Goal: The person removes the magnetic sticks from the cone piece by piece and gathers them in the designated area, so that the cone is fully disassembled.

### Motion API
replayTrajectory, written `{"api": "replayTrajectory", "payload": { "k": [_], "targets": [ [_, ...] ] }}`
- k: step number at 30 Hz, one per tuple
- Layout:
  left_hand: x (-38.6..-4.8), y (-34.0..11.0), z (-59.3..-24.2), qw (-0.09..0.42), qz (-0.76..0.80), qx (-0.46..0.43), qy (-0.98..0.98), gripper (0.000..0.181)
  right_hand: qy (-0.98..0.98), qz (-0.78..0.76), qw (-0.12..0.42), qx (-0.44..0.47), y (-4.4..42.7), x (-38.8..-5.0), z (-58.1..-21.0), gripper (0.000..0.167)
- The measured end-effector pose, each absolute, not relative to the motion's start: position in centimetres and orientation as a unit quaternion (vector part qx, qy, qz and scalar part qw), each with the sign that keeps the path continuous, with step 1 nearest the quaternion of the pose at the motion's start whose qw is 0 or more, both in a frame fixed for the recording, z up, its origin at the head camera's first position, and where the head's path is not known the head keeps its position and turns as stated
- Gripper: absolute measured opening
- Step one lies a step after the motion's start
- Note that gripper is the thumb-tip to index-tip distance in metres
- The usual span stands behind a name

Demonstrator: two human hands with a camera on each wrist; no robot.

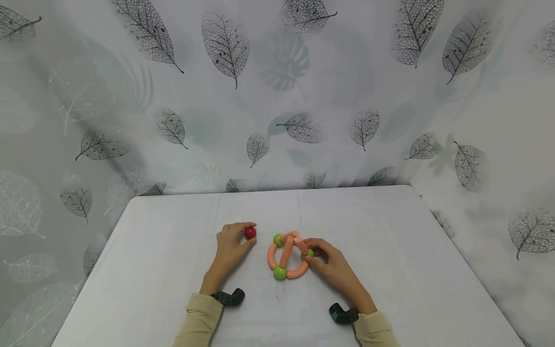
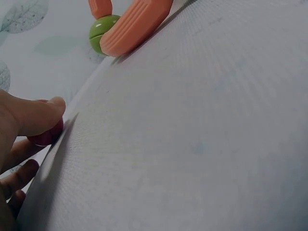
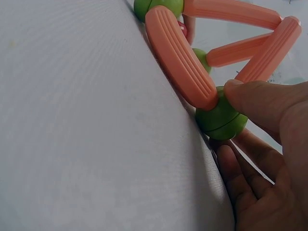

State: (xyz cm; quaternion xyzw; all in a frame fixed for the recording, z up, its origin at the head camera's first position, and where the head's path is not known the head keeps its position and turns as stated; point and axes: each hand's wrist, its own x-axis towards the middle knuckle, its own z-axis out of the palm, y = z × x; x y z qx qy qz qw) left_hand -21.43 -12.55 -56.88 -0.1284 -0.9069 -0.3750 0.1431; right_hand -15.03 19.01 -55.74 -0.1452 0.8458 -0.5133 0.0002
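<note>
My left hand (image 1: 231, 245) pinches a small red ball (image 1: 250, 233) between thumb and fingers, left of the built frame. That frame is made of orange rods (image 1: 286, 252), some curved and some straight, joined by green balls (image 1: 280, 273). Three straight rods lean up from the green balls and come together near the top. With thumb and fingers, my right hand (image 1: 330, 264) grips the green ball (image 3: 221, 118) at the frame's right side. In the left wrist view, the thumb partly covers the red ball (image 2: 48, 137), and a curved orange rod (image 2: 137, 26) shows beyond.
The frame and both hands are over a white-covered table (image 1: 165, 250). Behind and beside it hangs a pale cloth (image 1: 277, 96) printed with dark leaves. A black band with a camera (image 1: 231, 297) is on the left wrist, another camera (image 1: 342, 314) on the right.
</note>
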Motion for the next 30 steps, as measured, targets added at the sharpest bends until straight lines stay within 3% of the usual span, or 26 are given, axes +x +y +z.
{"api": "replayTrajectory", "payload": {
  "k": [11,30],
  "targets": [
    [-21.3,-12.6,-56.8,0.135,-0.37,-0.126,-0.911,0.05,0.848,-0.51,0.002,-0.143,18.9,-14.9,-55.8,0.036],
    [-21.1,-12.4,-55.7,0.144,-0.428,-0.123,-0.884,0.035,0.835,-0.528,0.0,-0.155,19.1,-15.0,-55.9,0.032]
  ]
}}
